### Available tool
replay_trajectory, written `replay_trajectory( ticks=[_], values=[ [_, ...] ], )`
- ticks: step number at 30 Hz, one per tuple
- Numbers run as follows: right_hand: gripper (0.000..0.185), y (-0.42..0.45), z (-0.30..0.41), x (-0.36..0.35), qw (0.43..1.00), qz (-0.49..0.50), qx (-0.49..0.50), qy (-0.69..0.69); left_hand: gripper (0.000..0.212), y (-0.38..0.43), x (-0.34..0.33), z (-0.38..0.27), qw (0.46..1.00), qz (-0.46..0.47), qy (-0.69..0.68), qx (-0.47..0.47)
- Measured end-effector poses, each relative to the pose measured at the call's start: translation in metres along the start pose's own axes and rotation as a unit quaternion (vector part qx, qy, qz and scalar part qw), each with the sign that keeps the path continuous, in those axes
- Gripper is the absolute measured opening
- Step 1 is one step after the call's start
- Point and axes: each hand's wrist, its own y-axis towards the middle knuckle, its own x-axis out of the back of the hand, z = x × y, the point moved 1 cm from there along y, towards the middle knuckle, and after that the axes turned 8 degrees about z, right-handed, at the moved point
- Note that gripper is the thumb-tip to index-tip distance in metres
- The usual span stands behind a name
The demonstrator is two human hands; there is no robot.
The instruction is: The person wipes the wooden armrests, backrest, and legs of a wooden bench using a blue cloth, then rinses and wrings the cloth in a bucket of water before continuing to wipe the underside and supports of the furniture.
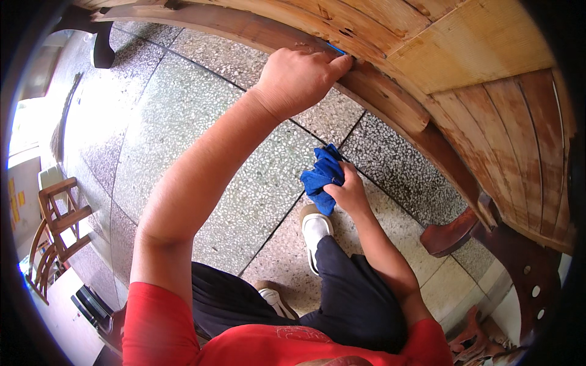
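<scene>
My left hand (pixel 304 75), at the end of a bent arm, rests knuckles up at the curved wooden rail (pixel 219 23) of a large piece of wooden furniture. Its fingers are curled and partly hidden, so what they hold cannot be told. A thin strip of blue (pixel 336 48) shows just beyond the fingers, between the rail and the planks. Lower down, above my shoe, my right hand (pixel 348 190) grips a crumpled blue cloth (pixel 322 178) between thumb and fingers. Wooden panels (pixel 480 55) with rough, patchy surfaces stretch over the upper right.
Dark curved furniture legs (pixel 103 45) stand at the upper left, with a reddish-brown curved leg (pixel 451 233) at the right. A wooden stool or chair frame (pixel 68 219) is at the left. Carved wooden pieces (pixel 476 334) lie lower right. Speckled stone tiles (pixel 219 151) cover the floor.
</scene>
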Motion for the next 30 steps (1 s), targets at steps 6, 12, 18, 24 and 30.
replay_trajectory(
  ticks=[6,12,18,24,30],
  values=[
    [0.048,0.002,0.008,-0.007,1.000,0.013,-0.006,-0.028,0.032,-0.007,-0.004,0.002,0.999,0.022,-0.018,0.026],
    [0.048,0.004,0.007,-0.015,1.000,0.021,-0.014,-0.011,0.018,-0.008,0.006,0.000,0.998,0.035,-0.028,0.037],
    [0.048,0.004,0.011,-0.019,0.999,0.024,-0.010,-0.018,0.009,-0.007,0.015,-0.002,0.997,0.062,0.002,0.048],
    [0.049,0.003,0.000,-0.015,1.000,0.025,-0.006,-0.013,0.009,-0.007,0.016,0.015,0.997,0.067,0.020,-0.015],
    [0.051,0.000,-0.002,-0.013,0.999,0.013,-0.013,-0.034,0.012,-0.015,0.010,0.005,0.999,-0.013,0.029,-0.038]
  ],
)
